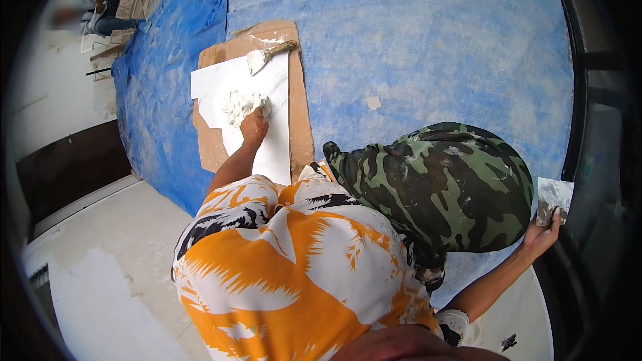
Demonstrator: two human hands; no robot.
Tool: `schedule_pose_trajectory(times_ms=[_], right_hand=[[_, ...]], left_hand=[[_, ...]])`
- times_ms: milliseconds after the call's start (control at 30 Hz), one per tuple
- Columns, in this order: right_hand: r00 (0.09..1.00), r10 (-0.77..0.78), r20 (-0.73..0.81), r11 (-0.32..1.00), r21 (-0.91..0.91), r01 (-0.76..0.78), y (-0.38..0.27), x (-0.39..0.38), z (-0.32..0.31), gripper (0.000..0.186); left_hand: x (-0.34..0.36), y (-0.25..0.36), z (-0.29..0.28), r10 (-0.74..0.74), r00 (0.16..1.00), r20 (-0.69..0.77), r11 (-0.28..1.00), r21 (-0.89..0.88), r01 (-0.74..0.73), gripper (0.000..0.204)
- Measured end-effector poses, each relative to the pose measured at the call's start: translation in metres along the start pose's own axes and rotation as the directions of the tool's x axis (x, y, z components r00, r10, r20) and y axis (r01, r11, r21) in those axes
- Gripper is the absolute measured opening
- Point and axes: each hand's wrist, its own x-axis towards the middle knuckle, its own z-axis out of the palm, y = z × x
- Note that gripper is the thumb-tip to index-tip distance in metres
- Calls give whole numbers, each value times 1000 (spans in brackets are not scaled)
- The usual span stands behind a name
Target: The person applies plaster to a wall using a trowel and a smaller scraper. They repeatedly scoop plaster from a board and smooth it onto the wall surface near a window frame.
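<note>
Putty (241, 103) is best scooped thin from the board (274, 154) middle by the left hand (254, 127), whose fingers' grip cannot be told, with the scraper (554, 199) kept level in the right hand (543, 232) fingers.

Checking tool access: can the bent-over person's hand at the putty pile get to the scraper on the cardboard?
Probably yes: the scraper lies just beyond the hand, with only putty between.
</note>
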Motion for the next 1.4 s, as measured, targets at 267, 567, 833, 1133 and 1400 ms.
schedule_pose_trajectory(times_ms=[267, 567, 833, 1133, 1400], right_hand=[[995, -37, -90, 999, -1, 37, 10, -4, 1, 35], [960, 186, 210, 915, 320, -247, 81, -57, 186, 32], [998, 13, -63, 827, 561, 24, 24, -111, 184, 29], [437, -878, 194, 369, -307, 878, -8, -202, 125, 38], [643, -714, 278, -145, -957, 252, 7, -224, 64, 53]], left_hand=[[-48, 8, -43, -97, 989, -115, 931, -362, 49, 31], [-62, 402, -145, 520, 629, -578, -478, -807, -347, 49], [-185, 584, -191, 602, -574, -555, -768, -206, -607, 43], [-270, 648, -138, 896, -185, 403, 438, -873, 217, 39], [-324, 679, -147, 707, -456, 540, 697, -641, 322, 39]])
